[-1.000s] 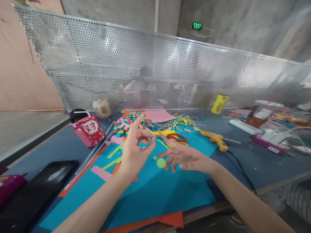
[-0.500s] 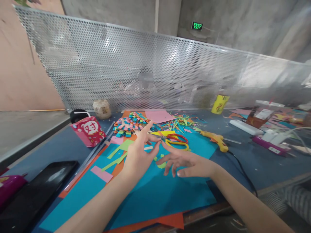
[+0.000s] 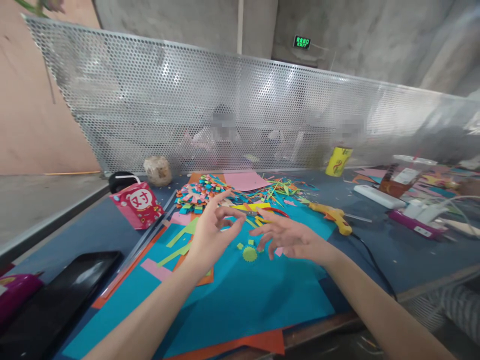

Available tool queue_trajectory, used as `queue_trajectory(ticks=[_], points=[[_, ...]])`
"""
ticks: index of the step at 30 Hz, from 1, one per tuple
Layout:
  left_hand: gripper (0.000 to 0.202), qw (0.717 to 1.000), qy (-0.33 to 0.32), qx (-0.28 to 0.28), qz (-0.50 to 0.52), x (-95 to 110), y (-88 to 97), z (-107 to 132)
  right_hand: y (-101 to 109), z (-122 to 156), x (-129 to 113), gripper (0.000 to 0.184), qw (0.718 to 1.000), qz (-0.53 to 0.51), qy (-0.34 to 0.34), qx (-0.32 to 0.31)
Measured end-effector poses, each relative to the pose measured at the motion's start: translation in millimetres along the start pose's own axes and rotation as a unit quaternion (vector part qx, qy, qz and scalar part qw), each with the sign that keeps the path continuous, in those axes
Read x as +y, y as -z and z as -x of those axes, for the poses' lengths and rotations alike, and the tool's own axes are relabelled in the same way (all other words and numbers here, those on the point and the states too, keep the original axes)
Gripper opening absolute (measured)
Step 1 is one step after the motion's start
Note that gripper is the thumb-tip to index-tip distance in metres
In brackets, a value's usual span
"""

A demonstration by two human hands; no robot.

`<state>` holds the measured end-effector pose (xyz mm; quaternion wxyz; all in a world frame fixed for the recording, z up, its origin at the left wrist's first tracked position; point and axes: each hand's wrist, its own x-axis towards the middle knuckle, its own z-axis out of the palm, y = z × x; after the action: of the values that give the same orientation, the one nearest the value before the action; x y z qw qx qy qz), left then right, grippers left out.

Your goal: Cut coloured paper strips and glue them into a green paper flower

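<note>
My left hand (image 3: 210, 235) hovers above the blue paper sheet (image 3: 240, 295) with its fingers spread and slightly curled, holding nothing. My right hand (image 3: 290, 235) hangs palm down beside it, fingers stretched out and apart, also holding nothing. Between and just below both hands a small green toothed paper disc (image 3: 249, 254) lies on the blue sheet, with tiny green scraps (image 3: 240, 245) beside it. Red and yellow scissors (image 3: 275, 212) lie just beyond my right hand's fingers, partly hidden by them.
A heap of coloured paper scraps (image 3: 197, 192) and a pink sheet (image 3: 243, 180) lie farther back. A yellow glue gun (image 3: 333, 216) with a black cord sits to the right, a red carton (image 3: 138, 204) and a black tablet (image 3: 56, 295) to the left. A perforated metal screen (image 3: 240, 115) closes off the back.
Both hands have shifted slightly: the right one moved forward over the scissors, uncovering the green disc. The left hand's fingers stay spread.
</note>
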<state>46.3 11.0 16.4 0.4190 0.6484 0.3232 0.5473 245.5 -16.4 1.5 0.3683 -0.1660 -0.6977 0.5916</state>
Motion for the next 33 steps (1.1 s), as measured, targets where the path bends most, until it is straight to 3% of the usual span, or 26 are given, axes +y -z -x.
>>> queue_trajectory(ticks=[5, 11, 15, 20, 26, 33], points=[[0.057, 0.996, 0.031, -0.082, 0.014, 1.4, -2.7, 3.7, 6.1, -1.1, 2.9, 0.073, 0.999, -0.029, 0.017, 0.03], [0.055, 0.993, 0.097, -0.058, 0.026, -4.0, -1.6, 1.2, 5.9, -1.2, 5.5, 0.074, 0.998, -0.039, -0.008, 0.043], [0.057, 0.989, 0.137, -0.055, 0.006, -4.5, -1.6, 0.1, 4.8, -1.5, 2.5, 0.069, 0.997, -0.045, 0.012, 0.054], [0.061, 0.989, 0.115, -0.096, 0.012, -3.6, -4.4, 4.7, 8.7, -1.7, 3.4, 0.07, 0.996, -0.036, 0.039, 0.067], [0.055, 0.988, 0.077, -0.126, -0.037, -6.4, -5.9, 7.2, 6.7, -1.6, 3.3, 0.075, 0.996, -0.067, 0.008, 0.063], [0.041, 0.996, 0.033, -0.072, -0.034, -7.1, -6.2, 7.0, 2.8, -5.3, -0.1, 0.07, 0.993, -0.084, 0.03, 0.083]])
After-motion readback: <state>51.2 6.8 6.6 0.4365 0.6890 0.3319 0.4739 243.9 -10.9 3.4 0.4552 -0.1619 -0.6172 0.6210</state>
